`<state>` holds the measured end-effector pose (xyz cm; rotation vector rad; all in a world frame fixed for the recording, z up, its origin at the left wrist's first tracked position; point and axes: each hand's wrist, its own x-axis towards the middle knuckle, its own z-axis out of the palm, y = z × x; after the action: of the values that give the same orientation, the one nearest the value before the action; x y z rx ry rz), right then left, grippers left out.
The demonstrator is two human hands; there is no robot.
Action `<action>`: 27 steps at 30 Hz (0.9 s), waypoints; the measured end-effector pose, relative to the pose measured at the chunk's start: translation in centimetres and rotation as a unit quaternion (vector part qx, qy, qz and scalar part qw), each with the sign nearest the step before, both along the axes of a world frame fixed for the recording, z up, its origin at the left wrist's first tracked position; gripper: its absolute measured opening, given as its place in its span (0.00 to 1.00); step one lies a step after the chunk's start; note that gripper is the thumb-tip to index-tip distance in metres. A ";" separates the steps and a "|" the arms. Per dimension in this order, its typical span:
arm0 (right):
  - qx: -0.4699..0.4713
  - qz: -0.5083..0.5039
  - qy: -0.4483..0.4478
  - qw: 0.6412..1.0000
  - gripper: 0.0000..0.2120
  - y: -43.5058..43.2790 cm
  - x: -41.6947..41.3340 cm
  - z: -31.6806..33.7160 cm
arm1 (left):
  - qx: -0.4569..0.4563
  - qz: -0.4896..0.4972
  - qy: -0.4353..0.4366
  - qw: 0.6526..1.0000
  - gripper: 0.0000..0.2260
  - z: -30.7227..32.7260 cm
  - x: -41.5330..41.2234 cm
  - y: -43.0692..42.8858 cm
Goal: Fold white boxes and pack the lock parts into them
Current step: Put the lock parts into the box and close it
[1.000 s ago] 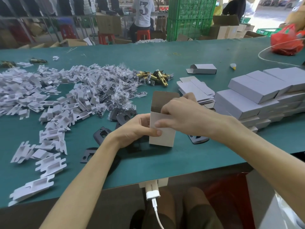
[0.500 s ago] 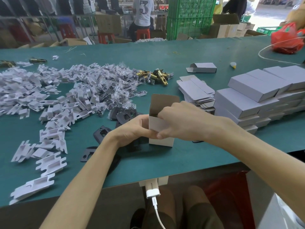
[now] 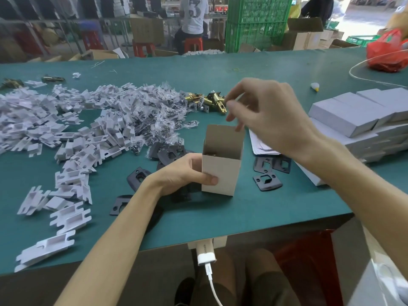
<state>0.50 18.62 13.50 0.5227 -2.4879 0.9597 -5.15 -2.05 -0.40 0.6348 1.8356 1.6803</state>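
White cardboard, brown on the inside – the box (image 3: 221,166) stands upright on the green table (image 3: 220,219), near its front edge, with its top open. My left hand (image 3: 181,174) grips it from the left side, thumb laid across the front face and the other fingers wrapped behind. My right hand (image 3: 267,118) hangs above and just behind the open top, not touching the box; its fingers are loosely bent and I see nothing between them. Something small lies low inside the box, too shadowed to name.

Black strike plates (image 3: 267,182) lie flat just right of the box, and more of them sit behind my left hand. Brass latch bolts (image 3: 209,101) rest farther back, beside a heap of bagged screws (image 3: 154,122) and a wide scatter of white cardboard inserts (image 3: 66,133) that spreads to the left. Flat box blanks (image 3: 262,147) lie under my right wrist – beyond them, at the right, closed white boxes (image 3: 344,115) are stacked in layers.
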 end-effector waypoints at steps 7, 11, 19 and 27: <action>0.058 -0.063 -0.172 0.981 0.13 2.0 -4.0 -7.1 | -0.002 -0.021 0.002 1.000 0.25 -0.5 -0.3 -0.2; 0.190 -0.024 -0.236 0.953 0.30 1.1 -4.1 -11.1 | -0.003 -0.039 0.001 0.999 0.22 -0.4 -0.2 -0.3; 0.237 -0.075 -0.167 0.954 0.20 -0.1 -4.5 -12.2 | 0.008 -0.042 -0.011 0.999 0.26 -0.5 -0.3 -0.2; -0.042 -0.112 -0.130 0.984 0.09 1.9 -4.8 -9.8 | 0.077 -0.002 -0.026 0.997 0.21 -0.3 -0.1 0.2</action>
<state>-4.33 20.56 3.71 0.0901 -2.6468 1.0955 -5.27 -1.80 -0.66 0.6514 1.6793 1.8300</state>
